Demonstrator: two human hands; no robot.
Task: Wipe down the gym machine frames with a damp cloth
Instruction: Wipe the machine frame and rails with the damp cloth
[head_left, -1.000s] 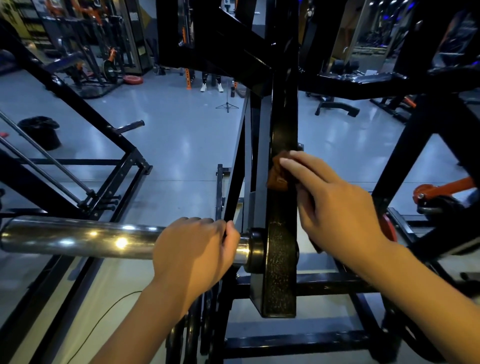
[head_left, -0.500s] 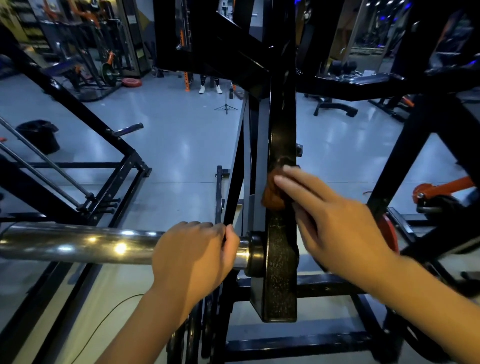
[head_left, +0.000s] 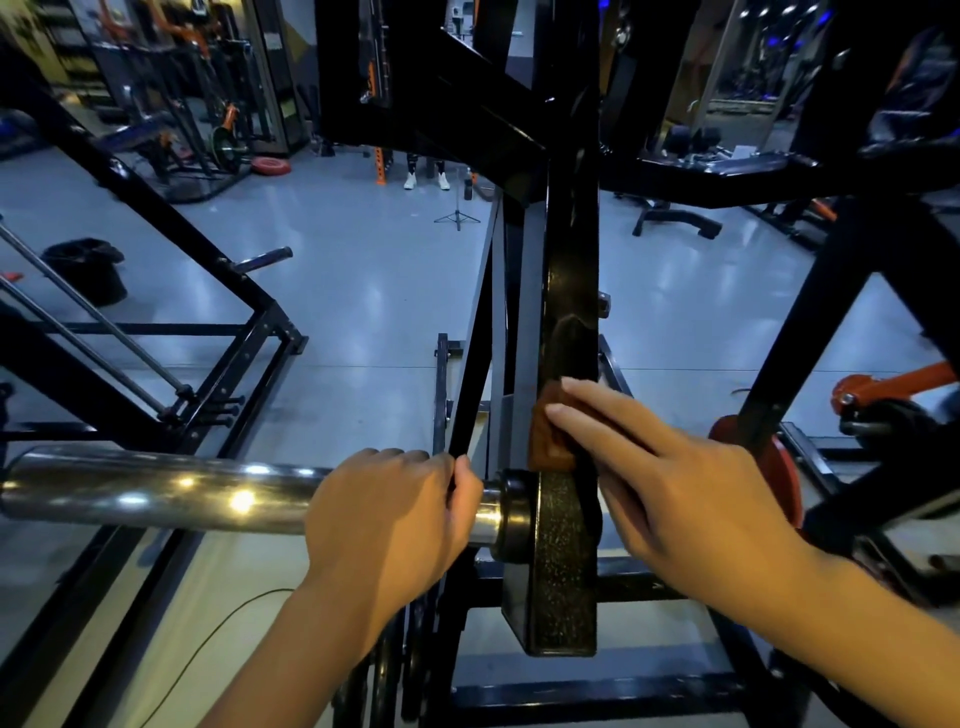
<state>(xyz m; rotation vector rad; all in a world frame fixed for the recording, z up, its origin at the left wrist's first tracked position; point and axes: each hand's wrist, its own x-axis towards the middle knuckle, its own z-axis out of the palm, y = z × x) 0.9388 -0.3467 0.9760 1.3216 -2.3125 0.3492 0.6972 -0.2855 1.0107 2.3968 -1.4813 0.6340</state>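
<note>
Pressing cloth (head_left: 551, 434) against frame arm (head_left: 570, 312)

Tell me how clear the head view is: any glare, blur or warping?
Head view: dim, bluish; glare spots on the bar and floor; straight frame members bow toward the edges; hands and cloth sharp; far-left background smeared.

under the left hand (head_left: 384, 525) a polished chrome bar (head_left: 156, 491) is gleaming; the right hand (head_left: 670, 493) is pressing soft brown cloth (head_left: 548, 441) against a speckled, glossy black metal frame (head_left: 566, 571).

Right hand (head_left: 670, 483) slid cloth (head_left: 550, 431) lower (down the frame arm (head_left: 571, 291)).
</note>
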